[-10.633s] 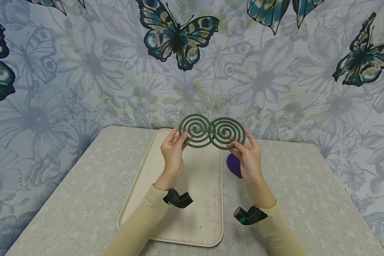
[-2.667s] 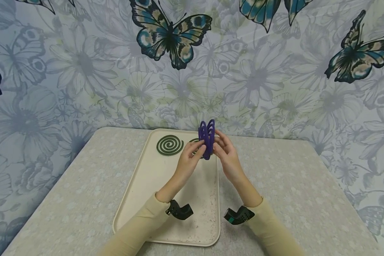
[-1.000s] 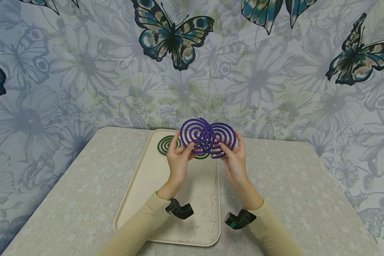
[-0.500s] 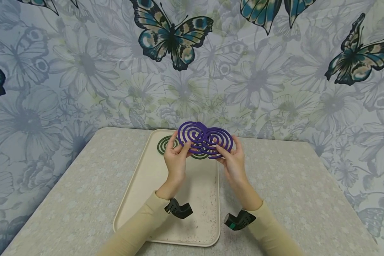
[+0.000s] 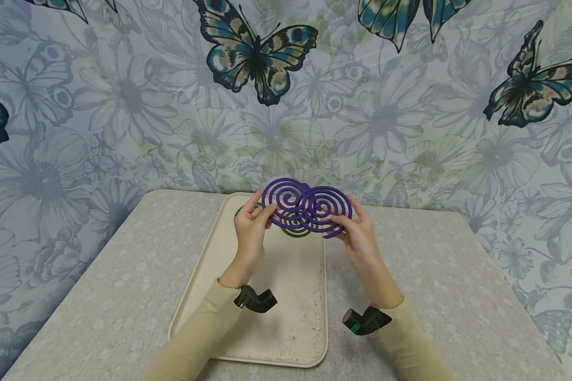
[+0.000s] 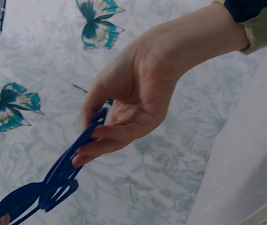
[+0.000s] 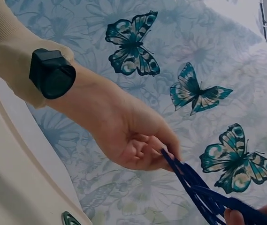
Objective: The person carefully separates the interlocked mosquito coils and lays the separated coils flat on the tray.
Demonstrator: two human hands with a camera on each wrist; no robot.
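Note:
Two purple mosquito coils, a left one point(image 5: 289, 200) and a right one point(image 5: 323, 207), are held up above the far part of the tray, faces toward the head camera. Their inner sides overlap. My left hand point(image 5: 249, 235) pinches the left coil's outer edge between thumb and fingers; my right hand point(image 5: 362, 241) pinches the right coil the same way. Both wrist views show the coils nearly edge-on as dark blue bands, loops spread apart. Beneath them on the tray, a green mosquito coil point(image 5: 295, 233) shows partly; another green one is mostly hidden behind my left hand.
The cream tray point(image 5: 286, 307) with a raised rim lies lengthwise on the pale patterned table point(image 5: 438, 275); dark specks mark its right side. A butterfly-and-flower cloth point(image 5: 386, 116) hangs behind the table. Black cameras sit on both wrists.
The green coils, held up in the oldest frame, now lie on the tray. The purple pair, previously edge-on, faces the camera. Over the last half second my hands move apart, widening it.

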